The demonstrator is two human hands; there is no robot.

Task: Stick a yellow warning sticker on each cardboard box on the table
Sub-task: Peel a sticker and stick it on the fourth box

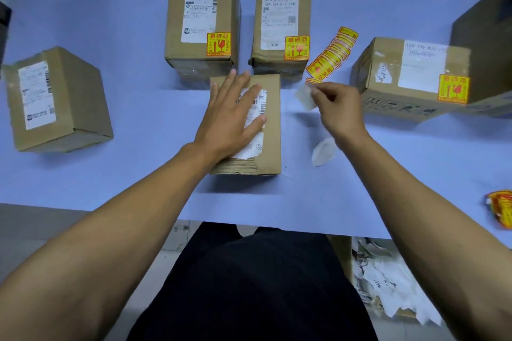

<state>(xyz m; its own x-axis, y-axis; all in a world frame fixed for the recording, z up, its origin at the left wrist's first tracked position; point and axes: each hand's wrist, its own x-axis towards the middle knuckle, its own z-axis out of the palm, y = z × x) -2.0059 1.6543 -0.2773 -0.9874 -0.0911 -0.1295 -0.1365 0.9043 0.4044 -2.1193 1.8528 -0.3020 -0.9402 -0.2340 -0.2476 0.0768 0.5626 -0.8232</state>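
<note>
Table (pixel 116 174) is a pale lilac-blue, boxes (pixel 202 16) plain brown cardboard with white labels (pixel 200 10) printed in black barcodes, stickers (pixel 219 44) bright yellow with red glass symbol and text, trousers (pixel 249 285) black

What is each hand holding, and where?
Right hand pinches a pale paper slip at its right edge. Left hand holds nothing, lying flat on the box.

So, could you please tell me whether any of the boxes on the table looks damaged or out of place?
Yes: the box under the left hand has a torn near edge, with ripped cardboard and a peeling white label. The far-left box sits askew to the others and shows no yellow sticker.
</note>
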